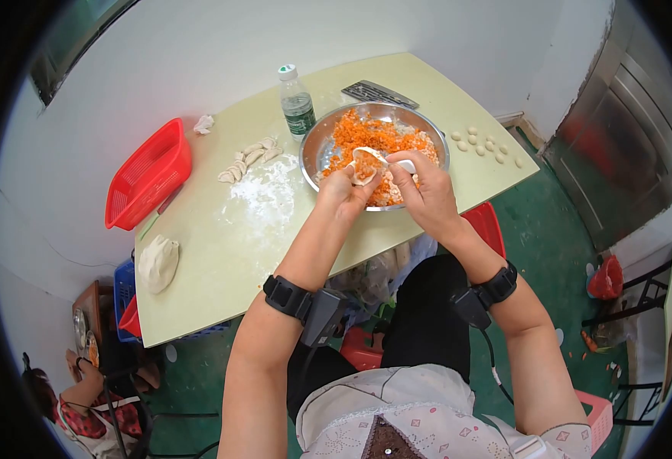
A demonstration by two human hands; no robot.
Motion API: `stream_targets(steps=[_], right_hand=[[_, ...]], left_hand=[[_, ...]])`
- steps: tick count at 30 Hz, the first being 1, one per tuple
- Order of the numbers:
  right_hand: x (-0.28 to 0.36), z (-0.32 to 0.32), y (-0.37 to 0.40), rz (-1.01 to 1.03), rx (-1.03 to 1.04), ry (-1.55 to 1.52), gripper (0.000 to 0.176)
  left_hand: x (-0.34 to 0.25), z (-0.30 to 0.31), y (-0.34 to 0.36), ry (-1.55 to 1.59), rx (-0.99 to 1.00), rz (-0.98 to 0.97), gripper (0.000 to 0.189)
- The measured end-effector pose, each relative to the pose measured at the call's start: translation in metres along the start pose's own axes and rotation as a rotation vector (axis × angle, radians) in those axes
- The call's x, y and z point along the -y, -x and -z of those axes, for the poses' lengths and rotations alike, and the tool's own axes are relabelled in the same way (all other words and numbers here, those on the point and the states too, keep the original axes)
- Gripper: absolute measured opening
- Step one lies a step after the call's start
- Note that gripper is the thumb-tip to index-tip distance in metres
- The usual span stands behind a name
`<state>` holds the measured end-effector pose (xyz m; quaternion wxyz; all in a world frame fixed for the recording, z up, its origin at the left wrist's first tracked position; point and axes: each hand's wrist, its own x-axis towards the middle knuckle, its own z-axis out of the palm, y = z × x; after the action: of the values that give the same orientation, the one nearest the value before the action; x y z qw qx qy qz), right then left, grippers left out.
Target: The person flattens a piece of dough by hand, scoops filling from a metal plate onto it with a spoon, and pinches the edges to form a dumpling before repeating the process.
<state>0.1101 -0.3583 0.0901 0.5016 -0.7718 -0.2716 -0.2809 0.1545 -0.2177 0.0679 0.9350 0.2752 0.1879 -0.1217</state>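
Over the front of a metal bowl (305, 157), my left hand (341, 195) cups a round dumpling wrapper (367, 166) with orange filling in it. My right hand (433, 197) is closed on a white spoon (406, 166), of which only a rounded end shows; its fingertips are beside the wrapper's right edge. The bowl holds chopped orange filling (366, 131), with paler pieces at its right side. To the left, folded dumplings (252, 157) lie in a row beside scattered flour (263, 195). Small dough pieces (481, 150) sit on the table at the right.
A water bottle (297, 107) and a black slotted grater (380, 93) stand behind the bowl. Along the left table edge are a red basket (148, 176), a knife (169, 200) and a dough lump (158, 264). Another person (83, 398) is at lower left.
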Motion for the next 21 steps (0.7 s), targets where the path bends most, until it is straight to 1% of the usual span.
stream_targets(steps=[7,13,16,21], right_hand=[[-0.006,0.001,0.001,-0.143,-0.044,-0.09,0.013],[-0.01,0.003,-0.003,-0.278,-0.185,-0.271,0.015],[-0.014,0.004,-0.002,-0.31,-0.227,-0.349,0.016],[-0.016,0.004,0.001,-0.334,-0.215,-0.382,0.017]], left_hand=[[0.002,0.0,0.001,-0.072,0.019,-0.058,0.031],[0.003,0.001,-0.003,-0.078,0.002,-0.034,0.03],[0.002,0.0,-0.001,-0.065,-0.005,-0.035,0.03],[0.002,-0.002,0.003,-0.084,0.01,-0.049,0.03]])
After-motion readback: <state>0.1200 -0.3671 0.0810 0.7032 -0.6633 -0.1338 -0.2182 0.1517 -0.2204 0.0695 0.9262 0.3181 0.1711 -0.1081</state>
